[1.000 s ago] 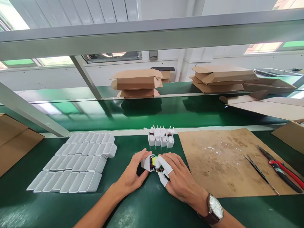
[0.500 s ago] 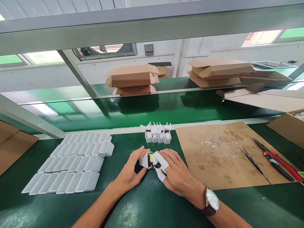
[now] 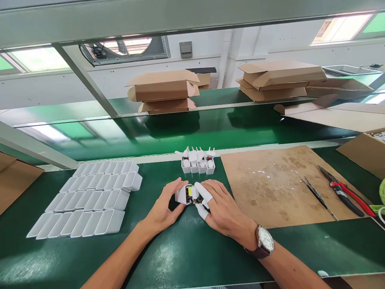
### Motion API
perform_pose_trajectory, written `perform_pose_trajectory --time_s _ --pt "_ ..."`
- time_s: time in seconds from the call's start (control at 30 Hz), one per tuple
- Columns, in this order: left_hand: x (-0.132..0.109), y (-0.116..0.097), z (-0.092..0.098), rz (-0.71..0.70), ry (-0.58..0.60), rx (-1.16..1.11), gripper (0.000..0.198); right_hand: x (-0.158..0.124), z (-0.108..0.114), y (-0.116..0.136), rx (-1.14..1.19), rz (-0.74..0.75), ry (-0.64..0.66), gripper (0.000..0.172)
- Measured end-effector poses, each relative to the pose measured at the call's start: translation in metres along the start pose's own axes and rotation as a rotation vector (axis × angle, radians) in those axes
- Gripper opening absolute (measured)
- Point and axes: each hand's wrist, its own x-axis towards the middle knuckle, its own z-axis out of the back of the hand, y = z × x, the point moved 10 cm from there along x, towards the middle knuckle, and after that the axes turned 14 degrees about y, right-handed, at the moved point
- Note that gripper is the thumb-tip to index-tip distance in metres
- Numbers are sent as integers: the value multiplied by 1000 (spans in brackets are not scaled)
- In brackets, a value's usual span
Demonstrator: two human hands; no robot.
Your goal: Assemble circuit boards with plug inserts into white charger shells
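A small white plastic casing (image 3: 181, 195) lies on its side above the bench, pinched between the thumb and fingers of my left hand (image 3: 162, 210). Sticking out of its right-hand end is a circuit board (image 3: 190, 192) with a yellow component. My right hand (image 3: 224, 208), with white finger cots (image 3: 203, 192) on thumb and forefinger, grips the board's outer end. How deep the board sits in the casing cannot be seen. Just behind both hands stand several upright white casings (image 3: 198, 166) with parts and wires projecting from their tops.
Rows of open white casings (image 3: 87, 218) cover the left of the green bench (image 3: 168, 257). To the right, a cardboard sheet (image 3: 264, 196) carries tweezers (image 3: 319, 198) and red-and-black pliers (image 3: 345, 192). Folded cardboard boxes (image 3: 162, 90) sit on the far shelf beyond the green belt (image 3: 168, 138).
The camera has tipped slightly downward, so the scene sits higher in view. Both hands keep the same grip on the casing and board, with little visible movement.
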Motion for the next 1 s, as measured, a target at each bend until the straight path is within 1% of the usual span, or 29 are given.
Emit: perform_pose_trajectory --time_s 0.13,0.23,0.3,0.4,0.47,0.57,0.63,0.7,0.77,0.8,0.87,0.93,1.0 --pt "0 1 -1 14 0 1 74 2 5 0 10 2 -6 42" --pt "1 3 -1 30 3 -3 74 2 8 -1 14 -3 -12 46" --pt "1 3 0 36 -3 -8 74 2 6 0 19 2 1 48" --pt "1 1 0 21 -8 -12 75 2 1 1 29 15 27 46" --pt "1 -1 -3 8 2 -15 75 1 -3 1 32 25 42 46" --pt "0 0 -9 6 21 -39 76 3 -6 2 48 37 55 52" --pt "0 2 -12 14 28 -69 79 4 -6 2 81 32 52 53" --pt "1 5 -15 38 46 -104 82 4 -4 -3 158 -2 23 51" --pt "3 8 -20 71 100 -132 84 1 -2 -12 293 -58 -14 54" --pt "3 8 -22 82 127 -138 83 -2 -1 -18 373 -89 -35 52" --pt "4 6 -23 87 157 -138 79 -7 -2 -33 514 -167 -57 42" --pt "4 7 -21 96 154 -164 74 -10 -9 -45 597 -243 -37 39" --pt "3 12 -20 128 142 -236 71 -7 -17 -48 615 -241 -4 38"
